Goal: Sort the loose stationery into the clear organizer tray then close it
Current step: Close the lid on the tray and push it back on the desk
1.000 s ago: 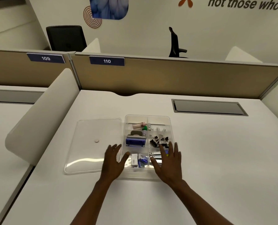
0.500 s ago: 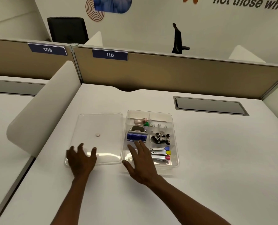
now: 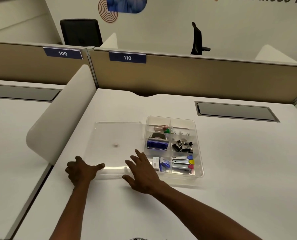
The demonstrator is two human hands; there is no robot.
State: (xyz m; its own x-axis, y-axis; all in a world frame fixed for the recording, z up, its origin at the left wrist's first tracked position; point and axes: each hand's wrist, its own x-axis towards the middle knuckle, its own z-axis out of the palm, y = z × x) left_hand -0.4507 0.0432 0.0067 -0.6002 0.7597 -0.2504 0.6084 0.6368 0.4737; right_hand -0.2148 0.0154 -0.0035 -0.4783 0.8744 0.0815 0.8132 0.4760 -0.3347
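Clear lid [image 3: 116,135] flat beside tray [image 3: 198,149], left hand [image 3: 81,171] and right hand [image 3: 142,172] spread open on its near edge

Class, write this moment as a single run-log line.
stage: closing | left hand: on clear lid near edge | right hand: reaching same lid | organizer tray: filled, uncovered

White desk [image 3: 231,170] with a grey recessed cable hatch [image 3: 235,111] at 2 o'clock. A rounded white side divider [image 3: 57,122] stands at 9 o'clock. Tan partition [image 3: 196,77] along 12 o'clock carries number plates 109 [image 3: 63,53] and 110 [image 3: 127,57]. Beyond it, a black office chair [image 3: 81,32] at 11 o'clock and a second black chair [image 3: 197,39] at 1 o'clock.
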